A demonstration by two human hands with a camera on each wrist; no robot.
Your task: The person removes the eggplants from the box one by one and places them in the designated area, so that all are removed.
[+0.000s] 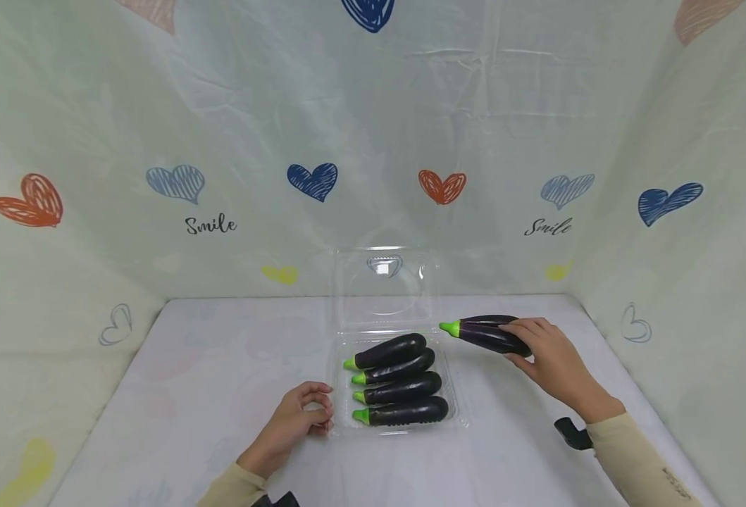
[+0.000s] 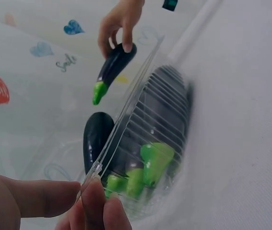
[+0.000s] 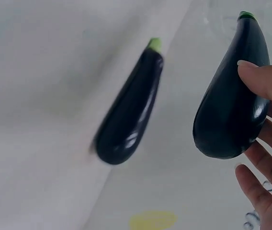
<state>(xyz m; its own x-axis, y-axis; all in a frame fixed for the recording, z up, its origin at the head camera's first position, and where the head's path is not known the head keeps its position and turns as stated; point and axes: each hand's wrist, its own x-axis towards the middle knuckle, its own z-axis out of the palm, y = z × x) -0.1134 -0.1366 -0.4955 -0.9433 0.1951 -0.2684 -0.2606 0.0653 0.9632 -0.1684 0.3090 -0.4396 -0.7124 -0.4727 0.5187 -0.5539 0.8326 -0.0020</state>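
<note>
My right hand (image 1: 553, 355) grips a dark purple eggplant (image 1: 489, 338) by its fat end, up off the table with its green stem pointing left. Thumb on one side and fingers on the other hold it in the right wrist view. Behind it lies a second eggplant (image 3: 131, 108) on the table. A clear plastic clamshell box (image 1: 458, 415) stands with its lid up, and several eggplants (image 1: 404, 386) lie in it in a row, stems to the left. At the box's left edge, my left hand (image 1: 303, 412) pinches the rim between thumb and fingers.
The raised clear lid (image 1: 385, 292) stands at the back of the box. Beyond the white table (image 1: 220, 366) hangs a pale cloth backdrop (image 1: 373, 120) printed with hearts and "Smile", and it closes in both sides.
</note>
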